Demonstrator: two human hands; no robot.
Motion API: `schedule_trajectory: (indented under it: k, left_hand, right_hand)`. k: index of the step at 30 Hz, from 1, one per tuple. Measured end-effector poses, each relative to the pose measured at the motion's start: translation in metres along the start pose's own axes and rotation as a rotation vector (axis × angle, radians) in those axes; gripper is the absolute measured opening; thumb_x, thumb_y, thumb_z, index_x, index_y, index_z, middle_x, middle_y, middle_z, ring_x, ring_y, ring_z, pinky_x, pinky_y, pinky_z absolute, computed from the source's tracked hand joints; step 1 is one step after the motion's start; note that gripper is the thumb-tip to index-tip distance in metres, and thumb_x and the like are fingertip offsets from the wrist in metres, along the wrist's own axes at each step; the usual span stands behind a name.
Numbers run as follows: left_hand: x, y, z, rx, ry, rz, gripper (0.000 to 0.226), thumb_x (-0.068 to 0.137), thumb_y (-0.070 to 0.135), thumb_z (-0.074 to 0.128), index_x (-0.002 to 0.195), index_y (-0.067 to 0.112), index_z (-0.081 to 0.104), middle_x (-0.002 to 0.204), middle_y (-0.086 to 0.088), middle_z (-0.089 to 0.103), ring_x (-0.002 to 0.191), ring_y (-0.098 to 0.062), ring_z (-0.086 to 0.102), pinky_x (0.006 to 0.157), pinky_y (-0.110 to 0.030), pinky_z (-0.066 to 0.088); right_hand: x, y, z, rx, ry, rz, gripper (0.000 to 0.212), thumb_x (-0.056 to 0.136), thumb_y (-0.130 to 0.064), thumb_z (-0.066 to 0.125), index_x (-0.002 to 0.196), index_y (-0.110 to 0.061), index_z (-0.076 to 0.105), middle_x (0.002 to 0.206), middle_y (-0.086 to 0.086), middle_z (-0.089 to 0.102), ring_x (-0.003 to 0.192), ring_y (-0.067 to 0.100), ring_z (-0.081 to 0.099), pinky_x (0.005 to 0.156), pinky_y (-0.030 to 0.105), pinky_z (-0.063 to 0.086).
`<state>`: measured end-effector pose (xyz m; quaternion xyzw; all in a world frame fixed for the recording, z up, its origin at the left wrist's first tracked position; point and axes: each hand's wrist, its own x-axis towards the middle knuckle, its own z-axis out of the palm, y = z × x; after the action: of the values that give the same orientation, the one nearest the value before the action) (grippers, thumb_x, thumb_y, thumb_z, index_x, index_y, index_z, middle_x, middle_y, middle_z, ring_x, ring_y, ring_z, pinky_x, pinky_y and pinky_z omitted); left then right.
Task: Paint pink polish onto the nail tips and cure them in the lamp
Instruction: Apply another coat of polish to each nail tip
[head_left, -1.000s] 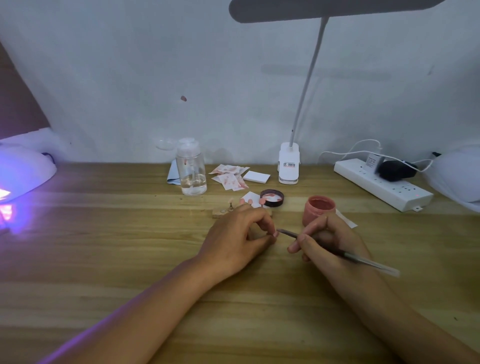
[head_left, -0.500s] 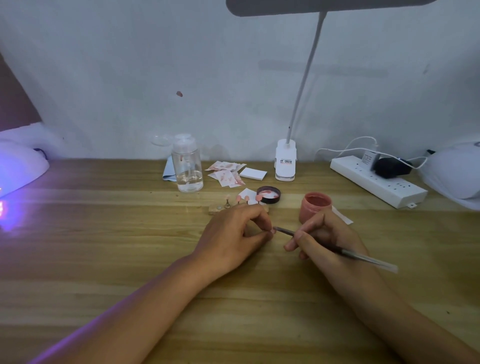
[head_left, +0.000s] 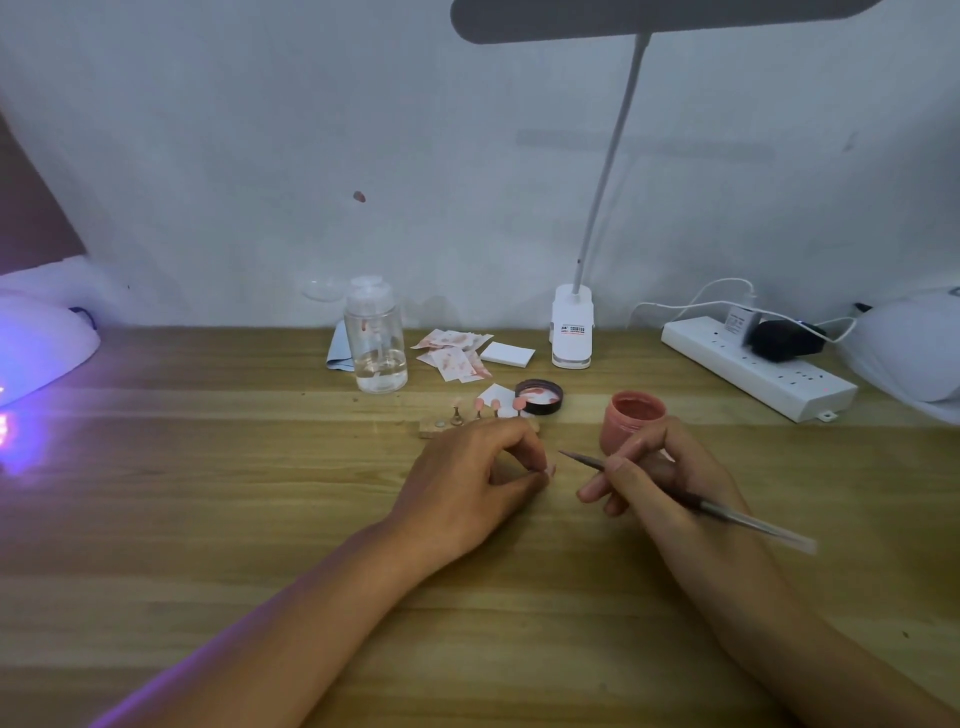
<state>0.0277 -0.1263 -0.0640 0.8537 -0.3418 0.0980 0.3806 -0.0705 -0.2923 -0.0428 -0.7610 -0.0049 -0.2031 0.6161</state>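
Note:
My left hand (head_left: 470, 480) rests on the wooden table and pinches a small nail tip (head_left: 548, 471) between thumb and fingers. My right hand (head_left: 657, 480) grips a thin brush (head_left: 691, 501) like a pen, its point a short way right of the nail tip, not touching it. An open pink polish jar (head_left: 632, 419) stands just behind my right hand. A wooden holder (head_left: 431, 427) behind my left hand carries several pink nail tips (head_left: 494, 405) on small stands. The curing lamp (head_left: 36, 348) glows violet at the far left edge.
The jar's black lid (head_left: 540, 397) lies by the holder. Behind are a clear pump bottle (head_left: 375, 343), stained wipes (head_left: 454, 353), a white pad (head_left: 507, 356), the desk lamp base (head_left: 572, 332), a white power strip (head_left: 758, 374) and a second white lamp (head_left: 914, 353) at the right.
The brush point has drawn back a little to the right, away from the nail tip that it was touching. My left hand has stayed in place.

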Motion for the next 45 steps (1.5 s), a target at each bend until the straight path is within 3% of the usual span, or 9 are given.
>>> schedule_trajectory:
  k: [7, 18, 28, 33, 39, 42, 45]
  left_hand:
    - [0.0008, 0.0004, -0.0011, -0.066, -0.008, -0.052, 0.024, 0.082, 0.029, 0.077, 0.073, 0.043, 0.060, 0.082, 0.030, 0.064, 0.052, 0.003, 0.052, 0.052, -0.010, 0.033]
    - [-0.0014, -0.0004, -0.0011, -0.115, -0.046, -0.114, 0.022, 0.081, 0.026, 0.078, 0.073, 0.040, 0.064, 0.075, 0.030, 0.064, 0.050, 0.006, 0.050, 0.051, -0.009, 0.033]
    - [0.0025, 0.0009, -0.0003, -0.128, -0.043, -0.140, 0.020, 0.080, 0.023, 0.079, 0.073, 0.037, 0.067, 0.073, 0.027, 0.066, 0.046, 0.005, 0.047, 0.050, -0.009, 0.031]
    - [0.0014, 0.0005, -0.0006, -0.130, -0.047, -0.150, 0.015, 0.080, 0.022, 0.078, 0.077, 0.033, 0.069, 0.061, 0.034, 0.059, 0.045, 0.005, 0.047, 0.048, -0.008, 0.030]
    - [0.0028, -0.0004, 0.0013, -0.151, -0.044, -0.151, 0.016, 0.080, 0.023, 0.079, 0.076, 0.035, 0.070, 0.067, 0.030, 0.063, 0.046, 0.003, 0.045, 0.050, -0.010, 0.030]
    - [0.0033, -0.0017, 0.0006, -0.194, -0.041, -0.167, 0.011, 0.080, 0.022, 0.079, 0.079, 0.031, 0.072, 0.072, 0.025, 0.067, 0.047, 0.002, 0.043, 0.051, -0.015, 0.033]
    - [0.0027, -0.0013, 0.0006, -0.195, -0.048, -0.166, 0.009, 0.081, 0.020, 0.078, 0.080, 0.028, 0.073, 0.061, 0.028, 0.062, 0.043, 0.003, 0.042, 0.049, -0.011, 0.030]
  right_hand:
    - [-0.0006, -0.0060, -0.0019, 0.152, 0.015, 0.041, 0.015, 0.087, -0.001, 0.064, 0.093, 0.007, 0.052, 0.079, 0.007, 0.076, 0.069, 0.012, 0.067, 0.066, 0.014, 0.051]
    - [-0.0018, -0.0074, -0.0009, 0.150, -0.021, 0.079, 0.025, 0.090, -0.006, 0.058, 0.089, 0.017, 0.049, 0.074, 0.010, 0.074, 0.060, 0.015, 0.065, 0.060, 0.015, 0.052]
    - [-0.0003, -0.0055, -0.0024, 0.053, -0.025, 0.075, 0.024, 0.093, -0.008, 0.056, 0.090, 0.014, 0.046, 0.075, 0.007, 0.075, 0.068, 0.021, 0.066, 0.062, 0.016, 0.052]
    - [-0.0003, -0.0040, -0.0015, 0.030, -0.042, 0.075, 0.023, 0.094, -0.008, 0.055, 0.089, 0.012, 0.046, 0.075, 0.007, 0.075, 0.065, 0.017, 0.065, 0.062, 0.016, 0.052]
    - [-0.0012, -0.0038, -0.0044, 0.050, -0.017, 0.052, 0.020, 0.093, -0.005, 0.057, 0.089, 0.011, 0.047, 0.074, 0.008, 0.074, 0.062, 0.011, 0.064, 0.060, 0.015, 0.050]
    - [-0.0020, -0.0066, -0.0034, 0.028, -0.030, 0.023, 0.013, 0.089, -0.002, 0.060, 0.089, 0.007, 0.050, 0.076, 0.006, 0.074, 0.067, 0.007, 0.066, 0.063, 0.015, 0.051]
    - [-0.0028, -0.0073, -0.0028, 0.005, -0.057, 0.042, 0.012, 0.086, 0.003, 0.063, 0.089, 0.004, 0.051, 0.079, 0.007, 0.075, 0.073, 0.005, 0.069, 0.066, 0.013, 0.051]
